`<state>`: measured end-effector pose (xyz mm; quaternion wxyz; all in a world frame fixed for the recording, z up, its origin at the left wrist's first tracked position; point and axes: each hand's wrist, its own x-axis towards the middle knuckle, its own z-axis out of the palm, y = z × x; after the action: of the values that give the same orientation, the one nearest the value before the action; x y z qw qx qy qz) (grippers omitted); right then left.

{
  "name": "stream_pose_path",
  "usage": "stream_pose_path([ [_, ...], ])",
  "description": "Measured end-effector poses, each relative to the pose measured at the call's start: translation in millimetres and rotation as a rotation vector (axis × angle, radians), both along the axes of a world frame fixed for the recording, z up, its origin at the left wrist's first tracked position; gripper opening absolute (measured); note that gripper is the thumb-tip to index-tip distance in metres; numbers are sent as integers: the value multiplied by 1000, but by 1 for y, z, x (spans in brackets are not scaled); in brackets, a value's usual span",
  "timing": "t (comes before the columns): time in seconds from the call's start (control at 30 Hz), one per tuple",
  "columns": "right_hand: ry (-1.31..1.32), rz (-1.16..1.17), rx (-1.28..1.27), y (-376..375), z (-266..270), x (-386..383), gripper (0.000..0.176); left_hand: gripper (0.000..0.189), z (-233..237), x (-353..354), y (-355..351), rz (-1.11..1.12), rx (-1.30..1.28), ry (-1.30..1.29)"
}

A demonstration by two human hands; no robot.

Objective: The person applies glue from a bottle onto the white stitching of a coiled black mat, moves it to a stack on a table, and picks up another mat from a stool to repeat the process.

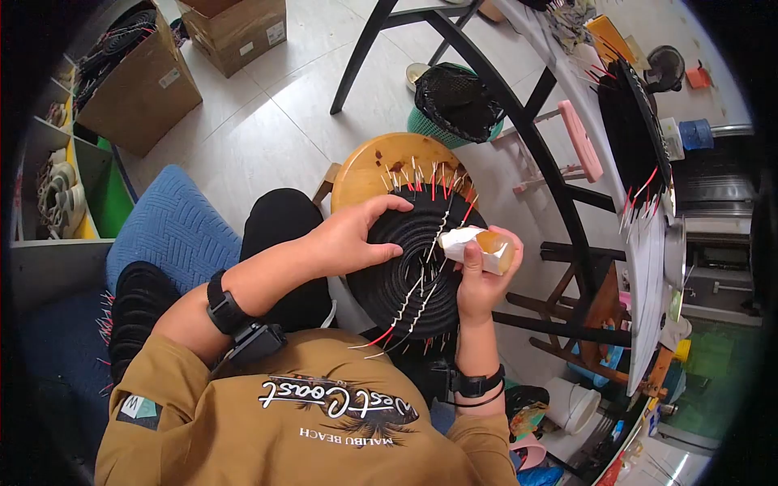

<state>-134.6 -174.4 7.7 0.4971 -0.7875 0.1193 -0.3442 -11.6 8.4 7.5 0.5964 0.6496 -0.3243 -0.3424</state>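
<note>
A round black coil (373,283), wound in rings, lies over a wooden stool (352,174) in front of me. Red and white wire ends stick out along its far edge, and wavy cream-coloured lines run across its face. My left hand (356,235) is open at the coil's left side, thumb and fingers apart, fingertips right at the rings. In my right hand (486,279) is a small bottle (494,249) with a white wrapping and amber contents, gripped and tilted, its narrow tip pointing at a cream line on the coil's right half.
Several black coils (138,316) lean on a blue cushion (174,215) at my left. Cardboard boxes (142,97) stand beyond. A green bin (433,130) with a black liner sits past the stool. On the right rises a black-legged table (531,146) bearing another black piece (628,138).
</note>
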Motion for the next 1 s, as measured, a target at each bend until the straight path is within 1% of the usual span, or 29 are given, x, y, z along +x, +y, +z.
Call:
stream_pose_path([
  [0.07,-2,-4,-19,0,0,1,43,57,5,1,1,-10,29,-15],
  [0.13,-2,5,-10,0,0,1,43,56,13,2,2,-28,126,-1],
  [0.23,1,19,2,2,0,2,43,56,15,2,2,-28,129,22],
  [0.47,18,-6,32,1,1,1,43,56,-3,1,0,-19,31,-20],
  [0.53,16,-11,5,0,1,1,42,56,-1,1,0,-32,31,35],
  [0.67,10,-10,2,0,-1,0,42,56,5,0,0,-38,27,64],
  [0.77,2,-1,32,2,1,-1,43,56,7,1,1,-45,47,97],
  [0.83,-21,10,26,4,1,1,44,56,4,0,0,-33,30,37],
  [1.0,13,41,46,5,0,1,44,56,2,0,0,-28,16,17],
])
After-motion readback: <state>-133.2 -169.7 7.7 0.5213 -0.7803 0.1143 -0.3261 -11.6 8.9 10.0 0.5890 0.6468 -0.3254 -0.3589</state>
